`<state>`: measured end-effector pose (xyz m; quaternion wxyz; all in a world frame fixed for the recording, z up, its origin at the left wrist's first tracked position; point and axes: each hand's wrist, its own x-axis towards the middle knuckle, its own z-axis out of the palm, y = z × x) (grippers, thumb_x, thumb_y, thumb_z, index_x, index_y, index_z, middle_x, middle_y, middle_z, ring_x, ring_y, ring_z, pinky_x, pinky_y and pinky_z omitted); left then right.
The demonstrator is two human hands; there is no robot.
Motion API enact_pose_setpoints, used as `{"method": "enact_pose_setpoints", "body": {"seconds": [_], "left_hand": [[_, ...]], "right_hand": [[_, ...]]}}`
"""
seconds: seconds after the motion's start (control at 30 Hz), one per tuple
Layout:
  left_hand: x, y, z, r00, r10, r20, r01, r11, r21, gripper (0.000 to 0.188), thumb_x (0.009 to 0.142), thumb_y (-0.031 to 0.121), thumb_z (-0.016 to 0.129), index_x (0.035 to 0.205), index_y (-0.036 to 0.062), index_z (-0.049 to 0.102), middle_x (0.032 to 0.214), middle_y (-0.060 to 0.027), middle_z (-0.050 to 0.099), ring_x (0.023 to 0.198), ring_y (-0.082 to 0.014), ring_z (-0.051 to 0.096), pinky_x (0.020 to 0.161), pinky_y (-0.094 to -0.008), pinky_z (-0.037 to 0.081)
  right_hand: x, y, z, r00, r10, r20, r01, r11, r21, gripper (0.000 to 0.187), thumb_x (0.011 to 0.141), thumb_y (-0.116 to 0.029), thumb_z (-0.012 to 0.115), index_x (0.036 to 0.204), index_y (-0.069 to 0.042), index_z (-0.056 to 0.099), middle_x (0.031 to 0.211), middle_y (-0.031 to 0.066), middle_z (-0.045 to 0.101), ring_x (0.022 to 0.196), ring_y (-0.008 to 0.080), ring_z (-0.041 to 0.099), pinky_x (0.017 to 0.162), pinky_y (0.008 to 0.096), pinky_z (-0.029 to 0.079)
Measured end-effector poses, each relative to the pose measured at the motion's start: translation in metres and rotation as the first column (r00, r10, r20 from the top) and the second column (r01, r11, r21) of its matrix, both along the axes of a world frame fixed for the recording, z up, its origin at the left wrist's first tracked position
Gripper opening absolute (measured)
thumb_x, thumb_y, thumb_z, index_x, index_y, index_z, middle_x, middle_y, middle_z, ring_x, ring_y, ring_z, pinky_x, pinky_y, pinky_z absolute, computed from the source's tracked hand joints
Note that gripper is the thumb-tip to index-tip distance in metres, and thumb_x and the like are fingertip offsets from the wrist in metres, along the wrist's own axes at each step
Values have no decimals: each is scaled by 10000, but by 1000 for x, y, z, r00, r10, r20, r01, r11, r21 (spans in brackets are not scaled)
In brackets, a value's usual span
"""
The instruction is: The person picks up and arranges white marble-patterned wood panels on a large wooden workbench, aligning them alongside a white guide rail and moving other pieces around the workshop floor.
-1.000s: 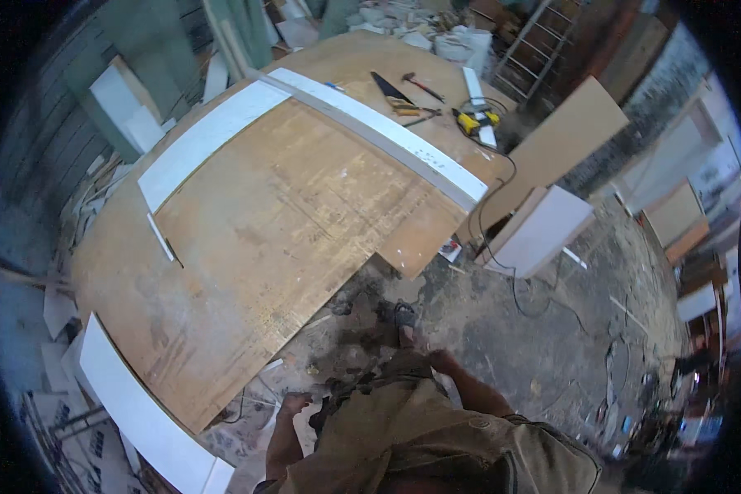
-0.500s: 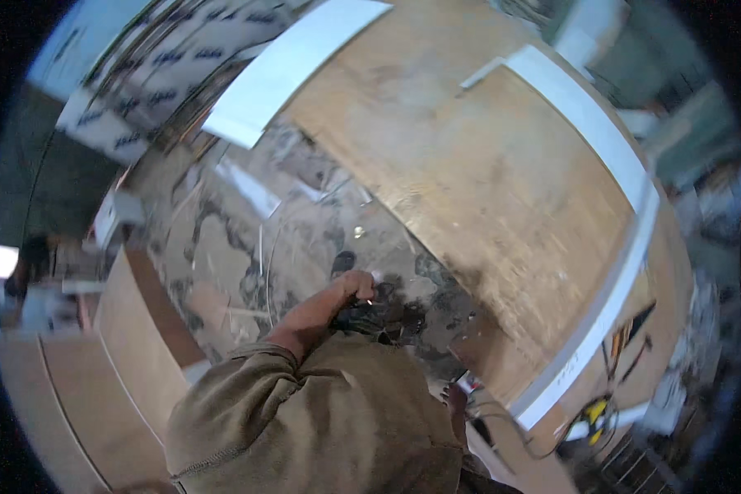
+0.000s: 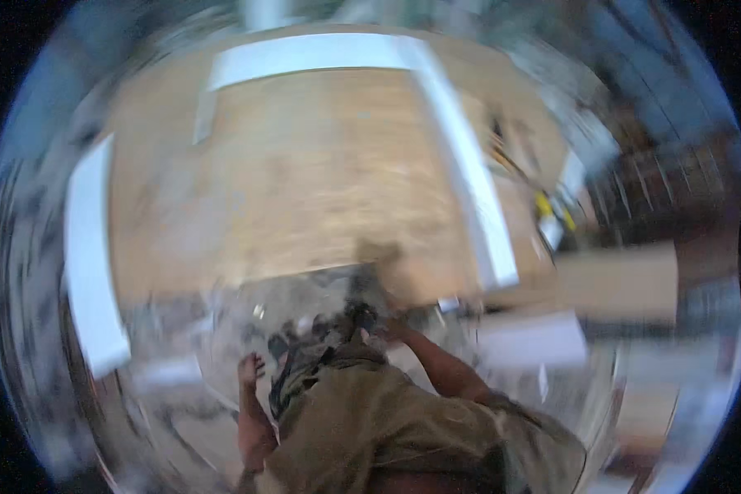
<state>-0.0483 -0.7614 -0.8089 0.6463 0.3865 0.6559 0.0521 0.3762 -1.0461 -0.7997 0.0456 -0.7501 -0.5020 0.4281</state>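
L hand: While blur is smearing most of the view, the left hand (image 3: 252, 369) is hanging low beside the body, above the floor (image 3: 321, 292); fingers are bending loosely w/ small gaps showing, nothing visible in the grasp.
R hand: the right hand (image 3: 393, 329) is hanging in front of the body, near the board's near edge; it's blurring into dark stuff behind, so can't tell if fingers are spreading, pressing together or pinching sth.
Wooden board: the big wooden board (image 3: 305, 181) is lying flat ahead of the person, filling the ctr; a dark shadow is falling on its near edge.
White strips: a long white strip (image 3: 469, 165) is running down the board's R side; a far white strip (image 3: 313, 53) is meeting its top end, approx. at a corner. A narrow white piece (image 3: 206, 115) is lying by the far strip's L end.
L panel: a white panel (image 3: 90, 255) is lying along the board's L edge.
R side: a yellow-and-black tool (image 3: 543, 206) is resting beyond the long strip; a tan panel (image 3: 626, 284) and a pale panel (image 3: 535, 337) are sitting nearer, R of the board.
Labels/writing: any marks are blurring too much to read.
Clothing: the person is wearing a brown top (image 3: 403, 420).
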Motion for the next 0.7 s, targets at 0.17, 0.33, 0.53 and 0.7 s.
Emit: {"method": "enact_pose_setpoints", "body": {"seconds": [0.17, 0.33, 0.53, 0.7], "left_hand": [[33, 106, -7, 854, -510, 103, 517, 855, -49, 421, 912, 315, 610, 1277, 108, 578, 1035, -58, 668, 792, -227, 638, 619, -391, 494], [51, 180, -36, 602, -762, 238, 781, 498, -377, 274, 861, 264, 653, 1069, 98, 718, 930, -60, 718, 710, -228, 661, 577, -361, 501], [78, 160, -9, 264, -959, -100, 926, 281, -252, 463, 869, 458, 617, 1175, 113, 660, 1083, -60, 715, 938, -253, 671, 713, -464, 512], [146, 99, 32, 355, -934, -34, 935, 354, 22, 347, 894, 362, 671, 962, 24, 711, 823, -52, 733, 655, -156, 665, 542, -282, 490]], "right_hand": [[-65, -17, 15, 814, -569, -122, 575, 818, 24, 413, 922, -402, 620, 1171, -76, 668, 1037, 159, 699, 925, 369, 674, 819, 488, 522], [-174, -78, -26, 921, -148, 361, 144, 989, 38, 352, 922, -332, 599, 1162, -86, 673, 995, 148, 696, 926, 392, 670, 821, 502, 524], [-319, -150, -31, 875, -467, 124, 483, 834, -266, 426, 960, -453, 539, 1126, -99, 708, 1173, 159, 686, 1037, 405, 637, 919, 453, 510], [-342, -190, -88, 746, -655, 124, 652, 679, -336, 378, 984, -380, 483, 1036, -89, 718, 1060, 134, 706, 995, 374, 652, 883, 456, 514]]}}
